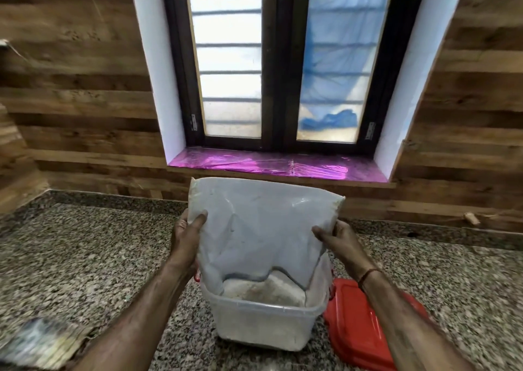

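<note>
Over the granite floor (85, 257), a pale bag (263, 229) hangs into the clear tub (263, 328), hiding its far wall. A red lid (356, 319) lies beside the tub, partly behind the right arm. The left hand (185, 237) and right hand (336, 239) each grasp a bag edge with thumb and fingers.

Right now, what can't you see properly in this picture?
All in the head view:
Fingers of the left hand and right hand: behind the white bag; only the thumbs show.
Far part of the white contents in the tub: covered by the bag.
Red lid: partly under the right forearm, cut off by the bottom edge.
Thing at bottom left: too blurred to name.
Outside the window: cloudy glass hides it.
</note>
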Tool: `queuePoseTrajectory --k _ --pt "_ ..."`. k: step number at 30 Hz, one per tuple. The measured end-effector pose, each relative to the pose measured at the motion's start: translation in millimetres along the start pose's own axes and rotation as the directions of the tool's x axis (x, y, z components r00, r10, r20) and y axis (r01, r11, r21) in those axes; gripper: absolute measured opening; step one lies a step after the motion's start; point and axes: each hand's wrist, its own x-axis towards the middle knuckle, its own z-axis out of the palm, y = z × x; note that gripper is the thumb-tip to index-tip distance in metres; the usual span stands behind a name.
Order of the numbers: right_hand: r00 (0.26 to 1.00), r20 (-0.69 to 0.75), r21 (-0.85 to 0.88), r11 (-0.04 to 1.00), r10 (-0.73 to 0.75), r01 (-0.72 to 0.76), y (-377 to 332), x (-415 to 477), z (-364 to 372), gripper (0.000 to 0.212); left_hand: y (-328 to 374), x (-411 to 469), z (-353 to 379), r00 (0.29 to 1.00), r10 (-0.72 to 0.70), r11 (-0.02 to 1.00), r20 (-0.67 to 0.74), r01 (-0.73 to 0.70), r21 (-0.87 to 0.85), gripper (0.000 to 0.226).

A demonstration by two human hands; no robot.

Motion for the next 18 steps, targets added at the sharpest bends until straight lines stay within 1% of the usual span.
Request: queuePoseTrajectory --k 1,2,3,4,5,6,7,8,9,10,11,12,13,14,15,17,18 --pt "0.995 0.094 -0.031 0.999 0.043 -0.04 1.9 -2.6 -1.9 0.022 -1.6 3.3 -3.1 1.0 -0.007 1.0 -0.018 0.007 -0.002 0.022" --pt "0.985 0.151 -0.125 0.99 0.086 -0.067 7.7 -4.9 -4.2 0.024 -3.2 5.7 -6.2 0.999 -0.017 1.0 -0.029 0.017 -0.015 0.028" --pt "0.986 0.13 -0.269 0.961 0.103 -0.065 16.1 -5.1 -6.2 0.022 -4.1 5.4 -8.2 0.999 -0.026 0.999 -0.033 0.025 -0.031 0.033" --pt "0.995 0.048 -0.408 0.911 0.085 -0.058 22.8 -2.4 -9.0 0.019 -5.2 4.1 -8.4 0.999 -0.033 0.999 -0.037 0.032 -0.042 0.04" --pt "0.998 -0.047 -0.495 0.867 0.046 -0.063 24.0 -0.6 -9.5 0.014 -7.1 2.9 -8.2 0.999 -0.039 0.998 -0.035 0.037 -0.047 0.051" --pt "0.994 -0.108 -0.509 0.86 -0.01 -0.047 24.8 1.6 -9.5 0.01 -8.5 1.3 -8.4 0.999 -0.032 0.998 -0.035 0.03 -0.046 0.06" --pt "0.992 -0.12 -0.426 0.905 -0.045 -0.01 22.2 3.5 -9.0 0.007 -9.3 0.0 -9.0 0.999 -0.015 0.999 -0.04 0.013 -0.045 0.063" --pt "0.996 -0.077 -0.283 0.959 -0.035 0.012 17.0 4.2 -7.8 0.008 -9.0 -1.1 -9.1 0.999 -0.004 0.999 -0.044 0.002 -0.052 0.062" --pt "1.0 0.006 -0.181 0.983 0.011 -0.01 13.6 3.4 -7.6 0.015 -8.7 -1.7 -9.9 0.999 -0.012 0.998 -0.052 0.009 -0.062 0.058" --pt "0.993 0.103 -0.14 0.989 0.056 -0.041 11.6 1.1 -7.3 0.024 -9.1 -2.3 -10.7 0.998 -0.026 0.997 -0.065 0.021 -0.079 0.052" --pt "0.981 0.171 -0.238 0.97 0.095 -0.053 12.3 -1.1 -8.4 0.031 -10.0 -2.5 -11.4 0.996 -0.04 0.994 -0.077 0.032 -0.101 0.047" --pt "0.979 0.17 -0.378 0.925 0.115 -0.043 18.9 -2.6 -10.5 0.033 -10.7 -2.5 -10.7 0.996 -0.044 0.993 -0.083 0.035 -0.112 0.043" --pt "0.988 0.105 -0.523 0.851 0.114 -0.043 26.7 -2.6 -13.0 0.033 -11.3 -2.0 -9.2 0.995 -0.041 0.994 -0.092 0.032 -0.1 0.04" --pt "0.994 0.032 -0.605 0.794 0.1 -0.06 29.5 -4.0 -14.1 0.033 -9.8 -3.0 -5.8 0.995 -0.032 0.997 -0.099 0.025 -0.067 0.038" --pt "0.997 -0.019 -0.632 0.772 0.072 -0.068 29.6 -3.7 -13.8 0.032 -9.0 -4.0 -3.7 0.996 -0.013 1.0 -0.083 0.011 -0.023 0.036" --pt "0.994 -0.104 -0.635 0.772 -0.039 -0.036 24.9 0.7 -7.5 0.015 -7.2 -8.6 -4.0 0.999 0.033 0.988 0.011 -0.034 0.153 0.032" --pt "0.991 -0.114 -0.545 0.839 -0.073 -0.001 18.1 2.7 -3.8 0.007 -8.0 -12.1 -7.2 0.997 0.03 0.968 0.066 -0.046 0.246 0.03"
